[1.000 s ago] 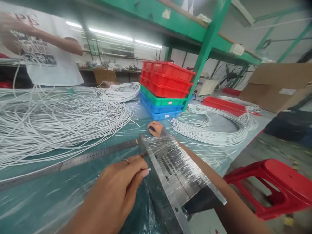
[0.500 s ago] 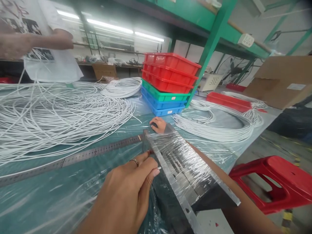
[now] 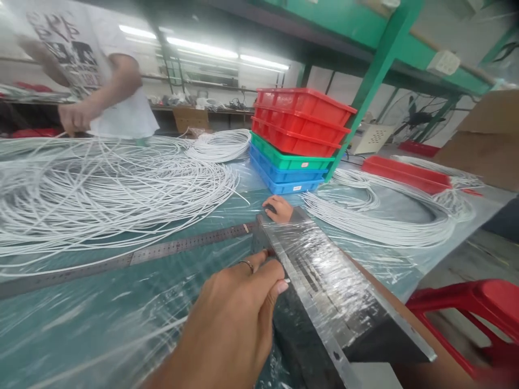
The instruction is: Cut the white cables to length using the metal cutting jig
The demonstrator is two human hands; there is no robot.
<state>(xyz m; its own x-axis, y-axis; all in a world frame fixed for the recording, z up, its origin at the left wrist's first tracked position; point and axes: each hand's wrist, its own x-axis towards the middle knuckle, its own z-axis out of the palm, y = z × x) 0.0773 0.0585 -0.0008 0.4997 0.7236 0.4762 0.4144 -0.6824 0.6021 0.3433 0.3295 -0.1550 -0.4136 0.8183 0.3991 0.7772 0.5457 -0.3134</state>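
Observation:
My left hand (image 3: 239,308), with a ring on one finger, is closed in a pinch on a white cable, whose short tip shows at the thumb. It rests against the near side of a metal machine (image 3: 324,275) wrapped in clear film. My right hand (image 3: 279,208) is at the machine's far side, its fingers curled round a small dark part; the forearm runs behind the machine. A steel ruler (image 3: 174,247) reaches left from the machine across the green table (image 3: 101,319). A big tangle of white cables (image 3: 121,189) lies beyond the ruler.
Stacked red, green and blue trays (image 3: 295,140) stand behind the machine. Right of them are a coil of white cables (image 3: 389,216) and a red tray (image 3: 405,173). A red stool (image 3: 478,308) is at the right. Across the table, a person (image 3: 97,75) handles cables.
The view has shifted, so the table, machine and both my hands appear further right. My hands keep their holds. The person's hand across the table has come lower, toward the cables.

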